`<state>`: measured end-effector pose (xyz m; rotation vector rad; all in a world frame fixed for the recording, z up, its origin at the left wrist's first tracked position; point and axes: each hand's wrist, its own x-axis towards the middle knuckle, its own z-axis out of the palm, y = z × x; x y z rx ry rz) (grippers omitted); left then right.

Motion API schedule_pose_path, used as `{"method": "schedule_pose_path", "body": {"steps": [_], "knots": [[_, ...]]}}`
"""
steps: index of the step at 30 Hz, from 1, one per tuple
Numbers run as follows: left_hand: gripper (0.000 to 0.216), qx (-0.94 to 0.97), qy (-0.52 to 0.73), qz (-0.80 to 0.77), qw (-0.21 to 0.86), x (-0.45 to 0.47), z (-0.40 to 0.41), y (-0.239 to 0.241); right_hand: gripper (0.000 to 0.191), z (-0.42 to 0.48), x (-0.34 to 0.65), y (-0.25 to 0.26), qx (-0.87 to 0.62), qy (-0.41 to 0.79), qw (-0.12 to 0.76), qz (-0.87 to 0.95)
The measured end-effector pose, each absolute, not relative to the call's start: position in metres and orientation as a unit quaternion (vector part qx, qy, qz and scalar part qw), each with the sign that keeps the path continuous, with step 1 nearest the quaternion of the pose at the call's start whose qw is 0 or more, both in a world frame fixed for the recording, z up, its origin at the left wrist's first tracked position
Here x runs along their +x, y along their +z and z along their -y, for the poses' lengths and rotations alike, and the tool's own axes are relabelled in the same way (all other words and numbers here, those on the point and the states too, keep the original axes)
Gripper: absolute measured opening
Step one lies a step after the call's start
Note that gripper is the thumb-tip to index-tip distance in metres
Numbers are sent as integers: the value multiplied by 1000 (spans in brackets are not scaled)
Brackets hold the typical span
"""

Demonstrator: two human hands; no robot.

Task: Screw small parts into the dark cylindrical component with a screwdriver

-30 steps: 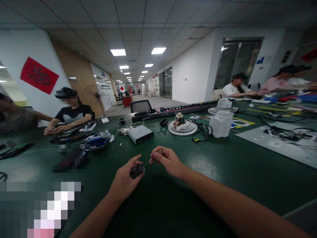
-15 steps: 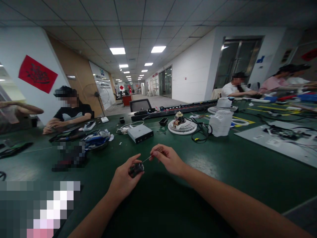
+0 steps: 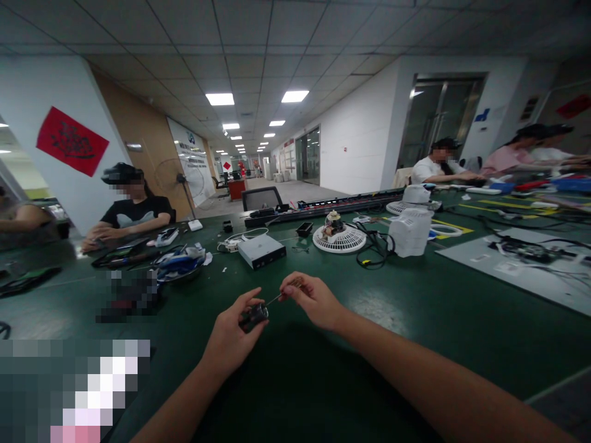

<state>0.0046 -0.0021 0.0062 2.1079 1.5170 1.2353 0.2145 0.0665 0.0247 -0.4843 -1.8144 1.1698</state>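
Note:
Between the thumb and fingers of my left hand (image 3: 228,335) is a small dark cylindrical part (image 3: 255,315) with a shiny rim, its open-looking end turned to the right. My right hand (image 3: 318,300) is closed round the handle of a thin screwdriver (image 3: 274,299). The metal shaft points down and left, and its tip meets the rim end of the cylinder; whether it sits in a screw is too small to tell. Both hands are held over the near middle of the green table (image 3: 318,381).
Beyond my hands lies a grey disc drive (image 3: 261,251). A round white grille with a motor (image 3: 339,235), a black cable (image 3: 376,249) and a white housing (image 3: 410,232) stand right of it. A metal panel (image 3: 521,264) is far right. Co-workers sit left and right.
My hands hold the cylinder and screwdriver in nearly the same pose. The view has shifted very slightly, and a person at the far left has lowered an arm.

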Motion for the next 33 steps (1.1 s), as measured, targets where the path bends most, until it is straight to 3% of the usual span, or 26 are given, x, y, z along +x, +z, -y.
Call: {"method": "schedule_pose_path", "body": {"steps": [25,33], "knots": [[59,703,403,-568,140,0,-4,1,31,-77,212,13,-200,551,393,709],[59,708,409,-558,140,3,-4,0,27,-69,213,19,-195,510,415,728]]}}
